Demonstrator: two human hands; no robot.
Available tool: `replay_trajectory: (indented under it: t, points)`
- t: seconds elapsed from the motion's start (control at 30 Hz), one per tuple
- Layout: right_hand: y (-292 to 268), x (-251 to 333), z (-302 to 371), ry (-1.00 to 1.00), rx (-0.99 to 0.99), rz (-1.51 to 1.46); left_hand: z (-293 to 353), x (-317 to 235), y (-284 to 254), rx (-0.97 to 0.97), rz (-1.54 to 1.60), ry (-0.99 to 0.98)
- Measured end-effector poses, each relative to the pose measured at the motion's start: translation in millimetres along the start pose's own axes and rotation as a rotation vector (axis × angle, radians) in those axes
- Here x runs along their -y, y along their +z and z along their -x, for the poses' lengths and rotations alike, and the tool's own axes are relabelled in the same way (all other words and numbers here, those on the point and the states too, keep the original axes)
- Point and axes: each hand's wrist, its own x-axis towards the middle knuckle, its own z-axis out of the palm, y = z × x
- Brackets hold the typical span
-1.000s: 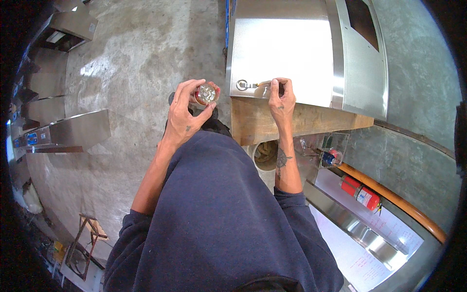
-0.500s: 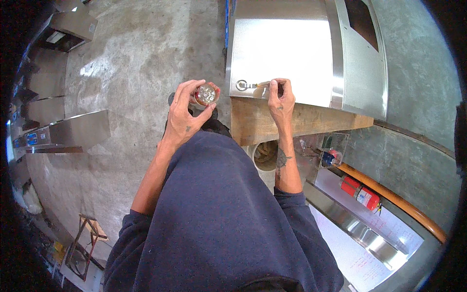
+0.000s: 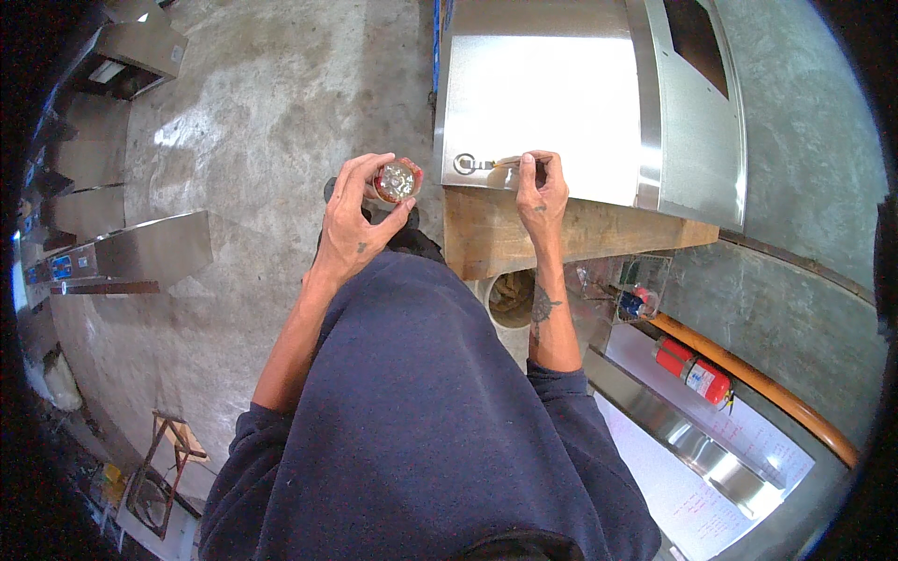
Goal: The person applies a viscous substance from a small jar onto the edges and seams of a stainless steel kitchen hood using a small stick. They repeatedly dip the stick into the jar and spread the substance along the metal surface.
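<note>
My left hand (image 3: 360, 210) is closed round a small round tub (image 3: 398, 181) with a reddish rim and a glossy top or inside, held over the floor. My right hand (image 3: 542, 187) pinches a thin, brush-like tool (image 3: 505, 163), its exact kind too small to make out. Its tip points left, at the near edge of a shiny stainless steel panel (image 3: 552, 103). A dark ring-shaped mark or cut-out (image 3: 464, 164) with a short slotted shape beside it lies just left of the tip.
The steel panel rests on a wooden bench (image 3: 496, 220). Below stands a round bin (image 3: 511, 301). To the right are a wire basket (image 3: 645, 280), a red fire extinguisher (image 3: 692, 370) and a whiteboard (image 3: 739, 430). Steel cabinets (image 3: 140, 56) line the left, above a metal-framed stand (image 3: 173, 467).
Almost nothing differs. The tool in my right hand has shifted very slightly along the panel's near edge; my left hand and the tub stay in place.
</note>
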Motion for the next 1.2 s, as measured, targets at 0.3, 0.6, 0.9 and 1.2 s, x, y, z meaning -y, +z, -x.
replay_trajectory:
  t: [0.3,0.6,0.9,1.2]
  points:
    - [0,0,0,0.053,0.039,0.006,0,0,0,0.011,0.013,-0.017]
    - [-1,-10,-2,0.047,-0.163,-0.252,-1,-3,0,0.022,0.027,-0.058]
    - [-17,52,5,0.087,-0.268,-0.477,-17,-3,-6,0.076,-0.011,-0.018]
    - [18,135,-1,0.059,-0.19,-0.504,-73,13,-20,0.164,0.065,0.033]
